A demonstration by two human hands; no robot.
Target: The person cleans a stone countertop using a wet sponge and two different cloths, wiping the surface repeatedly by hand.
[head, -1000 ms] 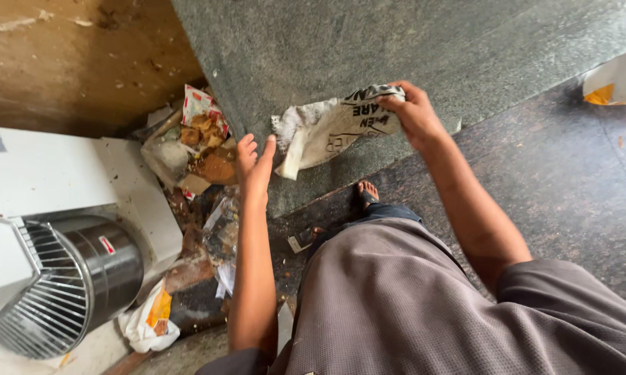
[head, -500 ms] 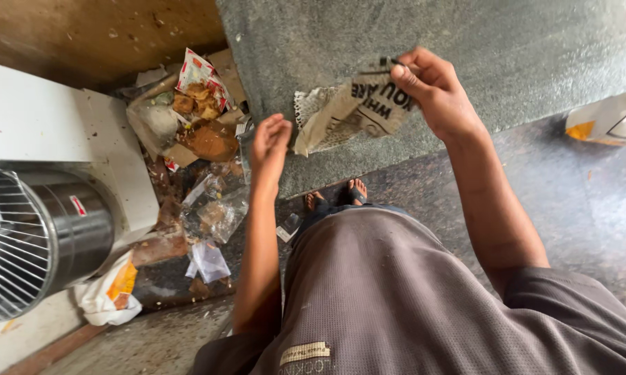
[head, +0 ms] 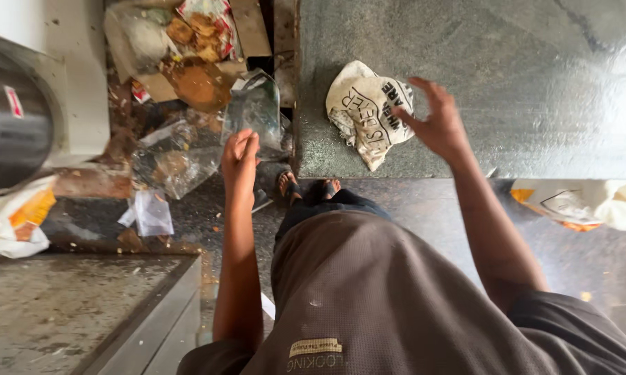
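Note:
A crumpled white paper bag (head: 368,111) with dark print lies on the grey stone counter (head: 507,76). My right hand (head: 434,121) hovers just right of it, fingers spread, holding nothing. My left hand (head: 240,156) hangs lower at the counter's left edge, fingers loosely together and empty, above clear plastic bags (head: 188,149) on the floor. My feet in sandals (head: 306,187) show below the counter edge.
A heap of litter and food scraps (head: 188,48) fills the gap left of the counter. A white machine with a metal drum (head: 21,104) stands at the far left. A steel surface (head: 84,305) sits at lower left. White printed bags (head: 583,201) lie at right.
My right hand let go of the paper bag, which now lies on the counter, and opened. The view swung closer over the counter and the litter.

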